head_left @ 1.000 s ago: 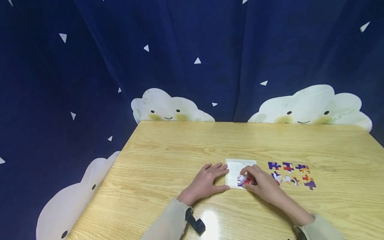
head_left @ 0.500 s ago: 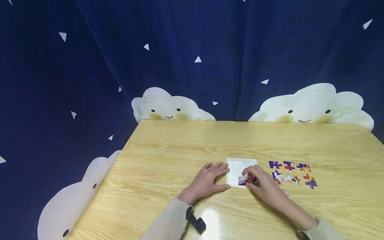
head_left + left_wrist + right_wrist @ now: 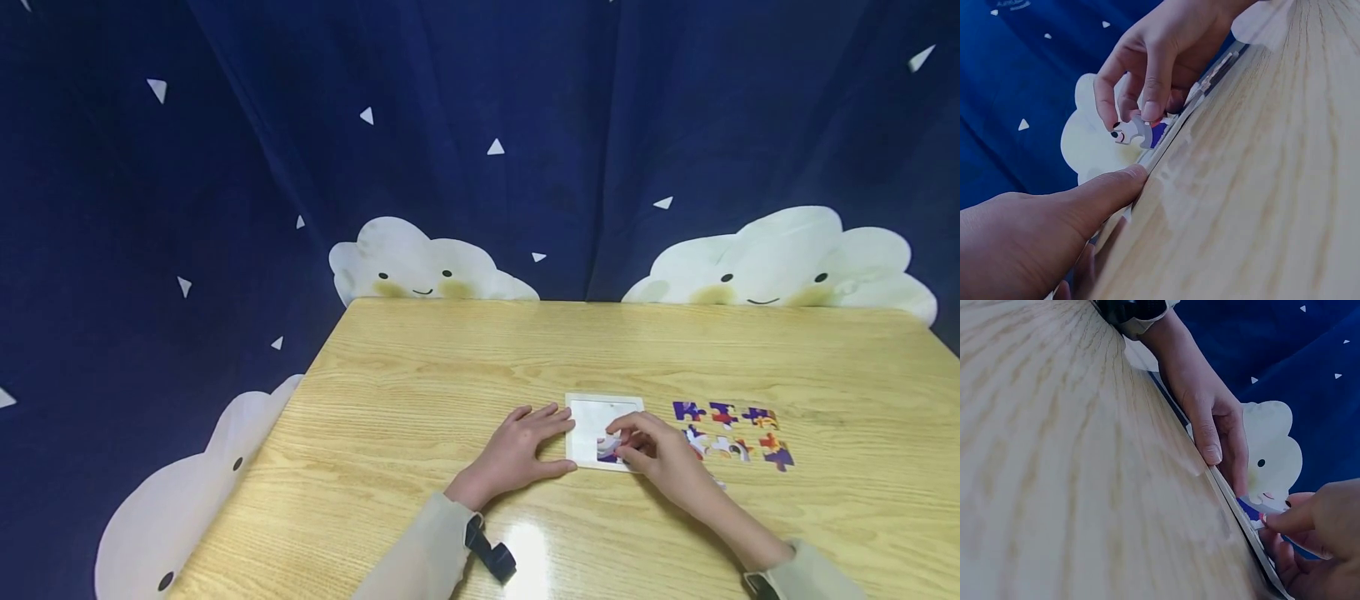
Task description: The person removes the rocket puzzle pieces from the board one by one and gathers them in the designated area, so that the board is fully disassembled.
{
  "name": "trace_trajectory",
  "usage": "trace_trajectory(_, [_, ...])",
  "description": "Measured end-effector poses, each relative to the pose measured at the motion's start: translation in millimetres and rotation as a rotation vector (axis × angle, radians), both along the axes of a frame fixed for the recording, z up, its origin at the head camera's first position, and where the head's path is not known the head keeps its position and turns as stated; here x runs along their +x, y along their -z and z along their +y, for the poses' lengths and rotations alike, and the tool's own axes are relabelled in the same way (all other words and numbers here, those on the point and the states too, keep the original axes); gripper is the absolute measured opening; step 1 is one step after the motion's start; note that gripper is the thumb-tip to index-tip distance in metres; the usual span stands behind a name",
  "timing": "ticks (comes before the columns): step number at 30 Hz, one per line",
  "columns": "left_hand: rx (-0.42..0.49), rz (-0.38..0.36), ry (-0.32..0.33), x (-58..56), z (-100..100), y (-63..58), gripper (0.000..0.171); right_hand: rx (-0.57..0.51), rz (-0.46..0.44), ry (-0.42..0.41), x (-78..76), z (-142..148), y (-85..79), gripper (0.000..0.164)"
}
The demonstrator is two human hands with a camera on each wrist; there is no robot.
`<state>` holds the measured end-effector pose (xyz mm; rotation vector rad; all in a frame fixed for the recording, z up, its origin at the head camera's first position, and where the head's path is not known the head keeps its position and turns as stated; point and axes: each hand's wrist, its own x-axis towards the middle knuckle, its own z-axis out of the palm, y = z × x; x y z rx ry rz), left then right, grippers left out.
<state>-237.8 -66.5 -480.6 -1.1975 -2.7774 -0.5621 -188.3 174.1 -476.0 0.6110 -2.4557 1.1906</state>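
Note:
A shallow white puzzle tray (image 3: 585, 425) lies on the wooden table. My left hand (image 3: 517, 454) rests with fingers spread at the tray's left edge, thumb (image 3: 1125, 178) near the front corner. Over the tray's lower right part is my right hand (image 3: 667, 462), its thumb and fingers curled together in a pinch. A white and purple jigsaw piece (image 3: 606, 450) shows just left of those fingertips. In the left wrist view the white jigsaw piece (image 3: 1132, 132) stands slightly tilted under the right thumb and index finger. The right hand hides the tray's right side.
Several loose jigsaw pieces lie in rows to the tray's right, among them a purple piece (image 3: 686, 412), a white piece (image 3: 727, 448) and an orange and purple piece (image 3: 776, 452). A dark blue curtain (image 3: 450, 125) with clouds hangs behind the table (image 3: 420, 367).
My right hand has shifted slightly to the right over the tray, and its fingers now cover the red part seen earlier. The left hand stays at the tray's edge.

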Motion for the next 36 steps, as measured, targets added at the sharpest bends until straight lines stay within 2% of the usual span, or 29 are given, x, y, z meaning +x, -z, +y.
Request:
trace_trajectory(2, [-0.008,0.012,-0.001,0.2,0.1,-0.1,0.058,-0.01,-0.022,0.003,-0.6,0.9,0.1,0.036])
trace_trajectory(9, [-0.013,-0.027,-0.006,0.4,0.9,-2.1,0.059,-0.047,-0.102,0.005,1.0,2.7,-2.3,0.033])
trace_trajectory(16, [-0.008,-0.026,-0.003,0.5,0.9,-1.9,0.059,-0.075,-0.136,0.01,6.8,9.1,-6.1,0.032])
trace_trajectory(36, [0.001,-0.047,-0.003,1.1,-0.3,-3.4,0.059,-0.046,-0.152,0.175,25.6,48.6,-7.1,0.03])
